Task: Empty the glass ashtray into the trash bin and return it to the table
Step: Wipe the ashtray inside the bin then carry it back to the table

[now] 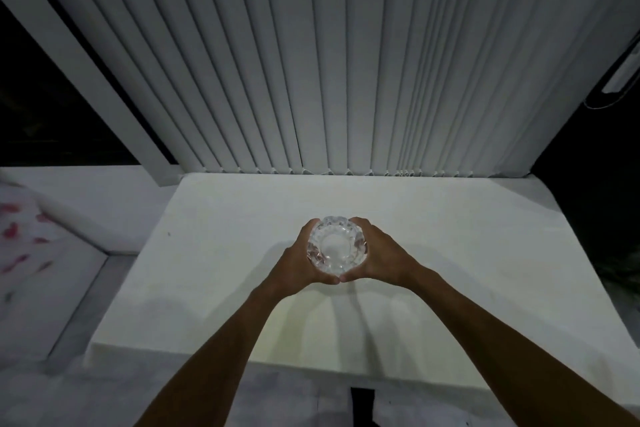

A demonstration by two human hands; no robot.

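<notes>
Head view: the left hand [298,265] and right hand [379,258] both wrap around the glass ashtray [336,246], near the middle of the white table [450,253]. It looks empty, so this seems the put-back step. Next, let go gently.

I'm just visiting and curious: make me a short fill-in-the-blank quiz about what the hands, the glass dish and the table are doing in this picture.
1. The glass ashtray is cupped by ____ hands, the left hand and the right hand.
2. The thumbs meet at the side of the ashtray ____ the camera.
3. Under the ashtray is a table whose colour is ____.
4. Behind the table hang vertical ____.

Missing words: two; nearest; white; blinds
</notes>
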